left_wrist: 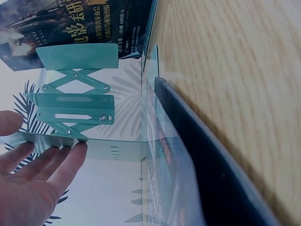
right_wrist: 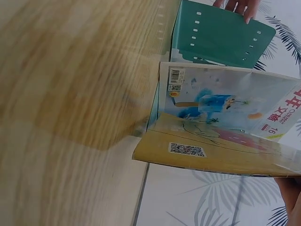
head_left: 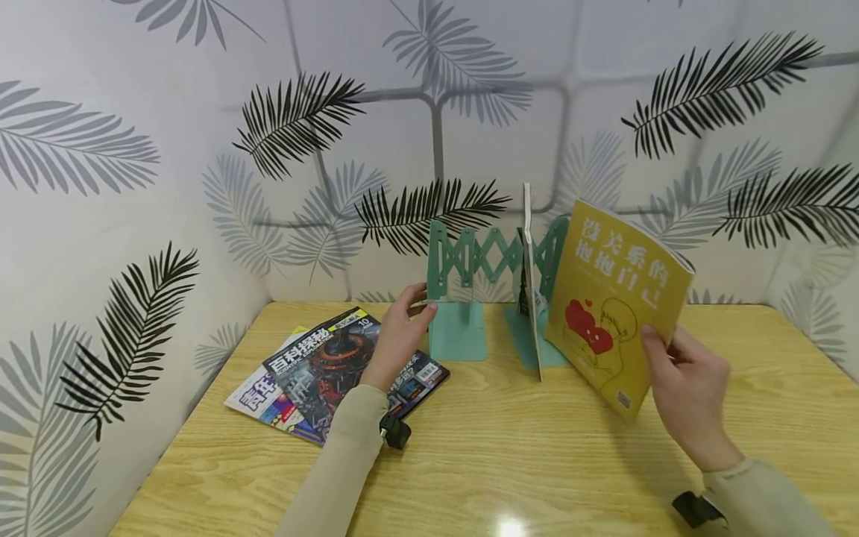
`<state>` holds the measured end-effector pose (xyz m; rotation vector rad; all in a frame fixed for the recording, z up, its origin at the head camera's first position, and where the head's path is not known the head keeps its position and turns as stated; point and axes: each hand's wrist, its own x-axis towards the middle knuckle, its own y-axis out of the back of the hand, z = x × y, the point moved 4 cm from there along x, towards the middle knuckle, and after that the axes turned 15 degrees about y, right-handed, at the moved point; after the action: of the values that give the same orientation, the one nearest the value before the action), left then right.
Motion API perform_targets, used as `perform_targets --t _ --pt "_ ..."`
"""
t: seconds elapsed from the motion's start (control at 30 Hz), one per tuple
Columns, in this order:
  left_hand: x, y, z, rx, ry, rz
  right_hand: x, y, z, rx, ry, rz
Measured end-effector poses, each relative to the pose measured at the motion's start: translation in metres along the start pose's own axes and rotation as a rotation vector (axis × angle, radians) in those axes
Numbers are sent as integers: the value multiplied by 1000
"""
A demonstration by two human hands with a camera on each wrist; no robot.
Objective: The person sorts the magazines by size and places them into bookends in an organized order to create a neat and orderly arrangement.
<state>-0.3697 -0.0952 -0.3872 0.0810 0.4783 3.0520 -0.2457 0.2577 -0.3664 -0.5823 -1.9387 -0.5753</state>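
My right hand [head_left: 691,388] grips a yellow magazine [head_left: 604,313] by its right edge, thumb on the front cover. The magazine is tilted, with a red heart and white characters on it. At the right end of a green expandable bookend [head_left: 493,257], a thin magazine [head_left: 530,298] stands upright; its cover [right_wrist: 211,103] faces the yellow one in the right wrist view. My left hand [head_left: 403,328] holds the bookend's left end plate [right_wrist: 221,35], fingers [left_wrist: 70,160] against its outer side and thumb by its edge.
On the table's left lie two overlapping magazines, a dark one [head_left: 335,358] on top of a colourful one [head_left: 268,395]. The wooden table [head_left: 470,462] meets a leaf-patterned wall covering [head_left: 470,149] behind the bookend. A dark printed cover [left_wrist: 94,28] shows in the left wrist view.
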Motion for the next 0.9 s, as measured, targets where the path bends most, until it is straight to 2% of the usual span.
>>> perform_targets --t 0.4,0.9 --pt "-2 0 3 21 7 9 3 -16 0 3 -10 22" --pt "-1 0 1 19 12 12 6 -29 7 -38 -20 35"
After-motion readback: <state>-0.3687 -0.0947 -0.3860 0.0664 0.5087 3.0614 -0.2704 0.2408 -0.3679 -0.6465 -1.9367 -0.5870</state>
